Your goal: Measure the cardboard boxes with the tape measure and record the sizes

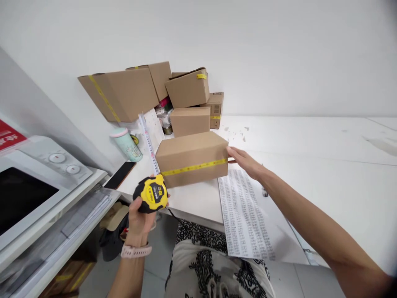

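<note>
A yellow and black tape measure (151, 193) is gripped in my left hand (141, 215), just past the table's front edge. Its white blade (148, 142) extends away from me, alongside the left end of a brown cardboard box (194, 155). Yellow tape runs lengthwise along the front of that box. My right hand (245, 161) rests against the box's right end, the thumb and a finger at its edge and the other fingers partly hidden. Below the right forearm lies a sheet of printed paper (245, 215).
Several cardboard boxes (186, 91) are stacked at the back against the wall. Left of the blade lie a mint tumbler (127, 145) and a dark phone (120, 175). A microwave (40, 178) stands at the left. The white table (325, 174) stretches to the right.
</note>
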